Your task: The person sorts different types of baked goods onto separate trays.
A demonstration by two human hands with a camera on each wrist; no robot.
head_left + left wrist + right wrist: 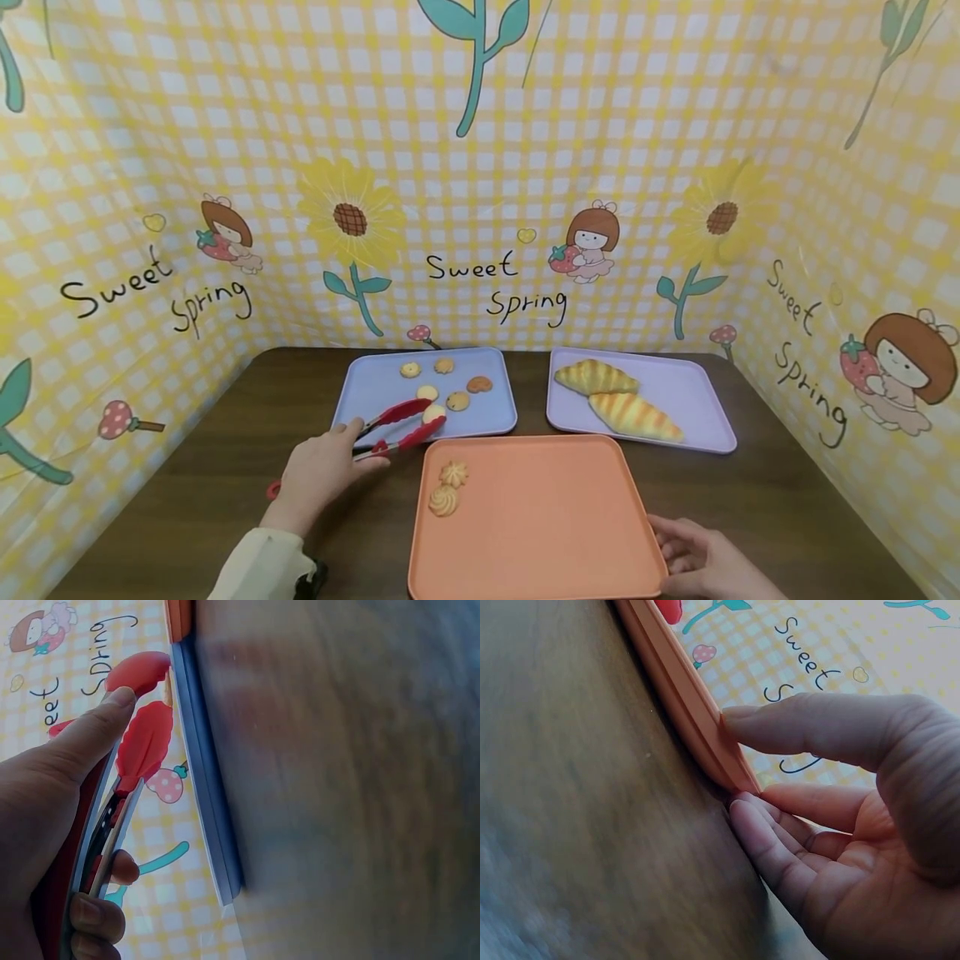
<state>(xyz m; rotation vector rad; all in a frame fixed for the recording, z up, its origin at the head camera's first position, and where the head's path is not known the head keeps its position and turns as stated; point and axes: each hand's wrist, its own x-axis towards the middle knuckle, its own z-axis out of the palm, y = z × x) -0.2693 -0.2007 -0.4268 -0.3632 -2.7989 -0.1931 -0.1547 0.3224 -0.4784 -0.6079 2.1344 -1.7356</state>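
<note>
The left hand holds red tongs, with the thumb and the curled fingers wrapped around the handles. The two red tips stand a little apart, on either side of a pale cookie that lies at the near edge of the blue tray. I cannot tell if the tips already press on this cookie. The tongs are held low and almost flat, probably so that the tips can slide around the cookie from the side.

The right hand is at the near right corner of the orange tray. Its thumb lies on the rim and its fingers are bent under the edge, so it pinches the corner, it seems to keep this tray from sliding on the brown surface.

Seen from the orange tray, the blue tray is behind its left part and a purple tray with two croissants is behind its right part. Two piped cookies lie near the left edge of the orange tray, and five other small cookies are on the blue tray.

The right hand is partly cut off by the bottom of the head view. Both wrist views are blurred on the surface side, and the cookie between the tips hardly shows in the left wrist view.
</note>
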